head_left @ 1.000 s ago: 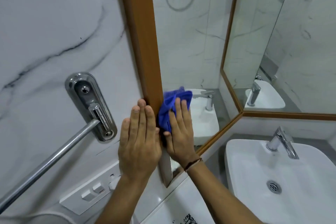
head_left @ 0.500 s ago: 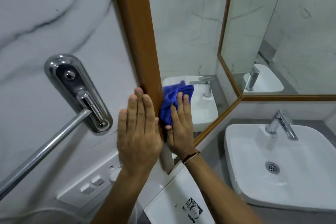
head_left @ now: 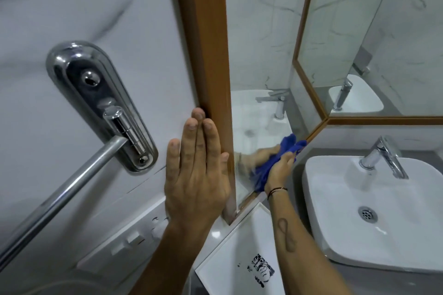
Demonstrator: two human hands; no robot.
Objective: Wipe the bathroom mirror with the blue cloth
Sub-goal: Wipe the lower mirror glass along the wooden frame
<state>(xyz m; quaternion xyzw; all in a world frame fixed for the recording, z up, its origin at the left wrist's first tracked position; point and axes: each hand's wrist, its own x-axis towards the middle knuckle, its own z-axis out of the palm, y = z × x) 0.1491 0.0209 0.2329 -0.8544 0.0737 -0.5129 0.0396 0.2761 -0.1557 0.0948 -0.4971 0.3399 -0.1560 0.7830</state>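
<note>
The bathroom mirror [head_left: 259,38] has a brown wooden frame [head_left: 206,38] and meets a second mirror panel at the corner. My right hand [head_left: 280,170] presses the blue cloth [head_left: 268,170] against the glass near the mirror's lower edge, low and to the right; the hand and cloth are blurred. My left hand [head_left: 196,170] lies flat with fingers together on the marble wall, its fingertips touching the frame's left side. It holds nothing. The glass reflects my right hand and the cloth.
A chrome towel bar with its mount [head_left: 103,108] sticks out of the wall at the left. A white switch plate [head_left: 127,239] sits below it. A white basin [head_left: 374,218] with a chrome tap [head_left: 383,155] lies at the right. A white box [head_left: 242,261] lies below the mirror.
My right hand has swept the blue cloth down and to the right along the glass, away from the frame toward the mirror's bottom edge. My left hand stays flat on the wall.
</note>
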